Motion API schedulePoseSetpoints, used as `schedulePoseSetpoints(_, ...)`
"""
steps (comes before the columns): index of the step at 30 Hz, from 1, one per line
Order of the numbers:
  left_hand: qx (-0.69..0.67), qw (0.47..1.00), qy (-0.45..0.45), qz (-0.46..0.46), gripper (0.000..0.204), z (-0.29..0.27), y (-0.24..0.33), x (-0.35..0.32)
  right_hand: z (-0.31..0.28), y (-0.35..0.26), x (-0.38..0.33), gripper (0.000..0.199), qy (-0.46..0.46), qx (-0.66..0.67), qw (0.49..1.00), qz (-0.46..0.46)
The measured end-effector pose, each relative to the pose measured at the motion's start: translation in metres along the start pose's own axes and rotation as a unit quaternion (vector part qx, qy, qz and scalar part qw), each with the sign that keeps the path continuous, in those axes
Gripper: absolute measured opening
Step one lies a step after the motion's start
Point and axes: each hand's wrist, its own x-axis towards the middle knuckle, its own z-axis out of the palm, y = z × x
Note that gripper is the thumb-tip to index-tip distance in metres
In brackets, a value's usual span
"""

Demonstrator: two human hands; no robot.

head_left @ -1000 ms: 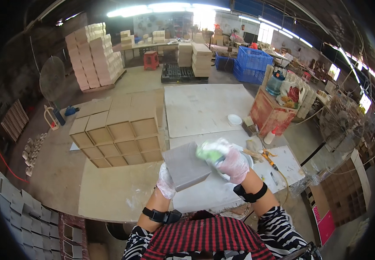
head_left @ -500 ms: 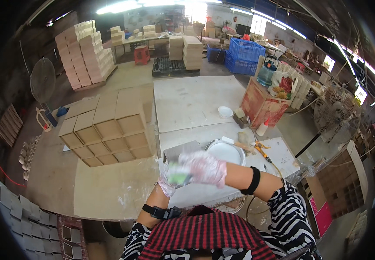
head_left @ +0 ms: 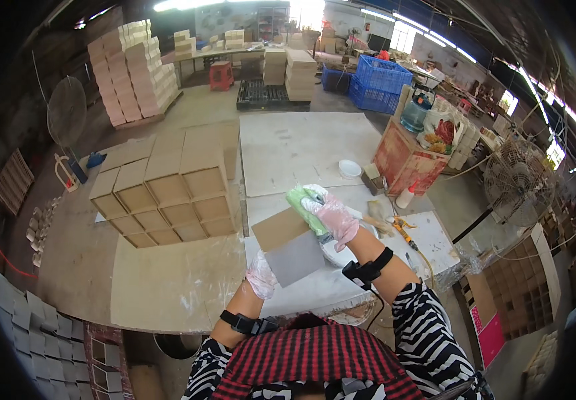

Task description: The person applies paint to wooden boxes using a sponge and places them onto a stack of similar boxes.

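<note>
On the white-topped work surface, a box (head_left: 296,259) shows one smooth grey face and one bare brown face. My left hand (head_left: 261,275), in a thin whitish glove, grips it at its near left edge; the fingertips are partly hidden. My right hand (head_left: 338,220), gloved too and stained pink, is closed around a green fuzzy roller (head_left: 304,208) beside the box's far right edge. Partly behind my right hand and wrist is a round tray (head_left: 336,257) of white liquid. A flat brush (head_left: 372,221) with a wooden handle lies past its rim.
Brown boxes (head_left: 168,180) stand stacked to the left. A white bowl (head_left: 350,169), a red-capped bottle (head_left: 406,196) and a yellow air gun (head_left: 404,230) with a hose are at the right. Beyond stand a red crate (head_left: 404,157) and a fan (head_left: 516,180).
My right hand has moved away from my left hand, out to the far right, with the green roller. The box now shows its brown face, and my left hand is slightly lower.
</note>
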Motion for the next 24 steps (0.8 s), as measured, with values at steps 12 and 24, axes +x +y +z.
schedulePoseSetpoints(12, -0.124, 0.992, 0.016, 0.007, 0.045, 0.014, 0.009, 0.018, -0.008, -0.001, -0.026, 0.037, 0.019, -0.417, 0.881, -0.224)
schedulePoseSetpoints(24, -0.146, 0.988, 0.010, 0.046, 0.053, 0.028, 0.035, 0.019, 0.043, 0.002, -0.060, 0.037, -0.029, -0.518, 0.808, -0.280)
